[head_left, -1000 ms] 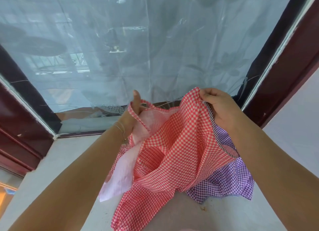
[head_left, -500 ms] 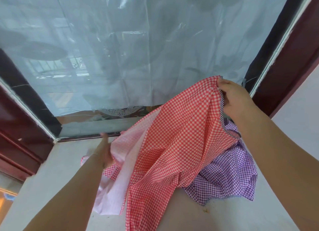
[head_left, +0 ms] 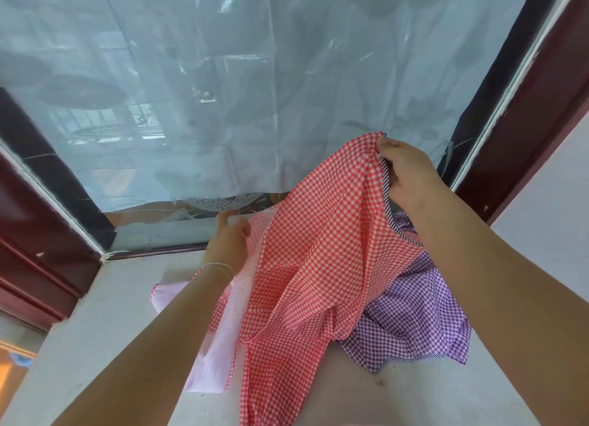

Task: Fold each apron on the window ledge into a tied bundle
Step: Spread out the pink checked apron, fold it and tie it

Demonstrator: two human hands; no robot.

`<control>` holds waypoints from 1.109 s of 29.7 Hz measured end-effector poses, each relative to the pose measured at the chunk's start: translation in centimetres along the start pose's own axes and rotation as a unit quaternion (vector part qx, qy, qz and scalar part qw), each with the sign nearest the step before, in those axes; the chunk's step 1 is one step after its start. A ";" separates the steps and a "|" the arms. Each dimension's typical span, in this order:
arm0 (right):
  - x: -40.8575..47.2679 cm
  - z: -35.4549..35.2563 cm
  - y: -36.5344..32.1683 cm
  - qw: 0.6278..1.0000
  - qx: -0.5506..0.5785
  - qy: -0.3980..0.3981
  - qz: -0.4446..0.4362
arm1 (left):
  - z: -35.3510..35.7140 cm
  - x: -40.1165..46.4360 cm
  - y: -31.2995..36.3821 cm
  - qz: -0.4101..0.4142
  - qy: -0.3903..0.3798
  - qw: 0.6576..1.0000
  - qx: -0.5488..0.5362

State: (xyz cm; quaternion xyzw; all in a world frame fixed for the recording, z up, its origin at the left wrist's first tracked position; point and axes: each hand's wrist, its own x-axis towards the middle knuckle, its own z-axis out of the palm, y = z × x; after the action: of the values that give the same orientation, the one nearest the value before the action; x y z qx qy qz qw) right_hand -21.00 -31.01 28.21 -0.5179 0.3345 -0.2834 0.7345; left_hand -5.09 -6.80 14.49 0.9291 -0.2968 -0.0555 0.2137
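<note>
A red-and-white checked apron [head_left: 312, 260] hangs lifted above the pale window ledge [head_left: 105, 323]. My right hand [head_left: 403, 174] pinches its top edge high at the right, next to a dark striped trim. My left hand [head_left: 228, 240] grips the apron's left edge lower down, where the pale pink inner side [head_left: 220, 339] shows. The apron's lower part drapes down onto the ledge. A purple checked apron [head_left: 414, 317] lies crumpled on the ledge under my right forearm, partly hidden by the red one.
A window covered with translucent plastic sheeting [head_left: 255, 91] rises right behind the ledge. Dark red frame posts stand at the left [head_left: 28, 234] and right [head_left: 526, 123]. A white wall [head_left: 548, 209] is at the right.
My right hand has lifted the red apron's top edge up and to the right. My left hand let go, dropped low, then came back up onto the apron's left edge.
</note>
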 end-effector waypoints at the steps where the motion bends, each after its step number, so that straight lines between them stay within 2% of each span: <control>1: 0.2 0.0 0.0 1.000 -0.001 0.002 0.000 | -0.3 0.0 -0.1 -0.020 -0.018 1.000 -0.015; 4: 0.4 0.0 0.2 1.000 -0.004 0.009 0.000 | -1.8 -0.6 -0.5 -0.069 -0.140 0.985 -0.071; 7: 0.5 0.2 0.2 1.000 -0.010 0.017 0.000 | -3.6 -1.2 -1.7 -0.110 -0.267 0.933 -0.216; 9: 0.6 0.3 0.3 1.000 -0.010 0.021 -0.001 | -4.5 -2.0 -2.1 -0.127 -0.293 0.905 -0.282; 11: 0.8 0.3 0.4 1.000 -0.003 0.024 -0.002 | -4.8 -2.2 -2.0 -0.115 -0.285 0.926 -0.221; 13: 0.8 0.5 0.5 1.000 0.002 0.027 0.003 | -4.7 -2.4 -1.6 -0.088 -0.288 0.952 -0.049; 15: 0.6 0.9 0.7 1.000 0.007 0.024 0.006 | -4.1 -2.9 -0.8 -0.072 -0.282 0.954 0.072; 19: 0.4 1.8 0.8 1.000 0.022 0.019 0.004 | -2.1 -4.7 1.3 -0.050 -0.314 0.943 0.098; 22: 0.2 2.5 1.1 0.999 0.029 0.022 0.000 | 0.9 -5.2 1.9 -0.101 -0.244 0.952 0.155; 24: -0.1 2.8 1.3 0.999 0.024 0.021 0.001 | 2.5 -5.2 2.2 -0.159 -0.182 0.960 0.138; 26: -0.4 2.9 1.4 1.000 0.015 0.019 0.000 | 3.2 -4.9 1.9 -0.177 -0.093 0.972 0.122; 29: -0.5 2.2 1.2 0.999 0.003 0.028 -0.014 | 2.9 -4.8 0.6 -0.162 0.024 0.979 0.122; 33: 0.2 -0.7 0.3 0.996 -0.046 0.052 -0.053 | 1.0 -4.4 -1.4 -0.088 0.083 0.984 0.129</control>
State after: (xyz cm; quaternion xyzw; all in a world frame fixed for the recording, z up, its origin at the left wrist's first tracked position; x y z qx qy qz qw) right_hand -21.43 -31.48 27.69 -0.5529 0.3572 -0.3324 0.6754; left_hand -8.15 -3.62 12.90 0.9726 -0.2002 0.0420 0.1107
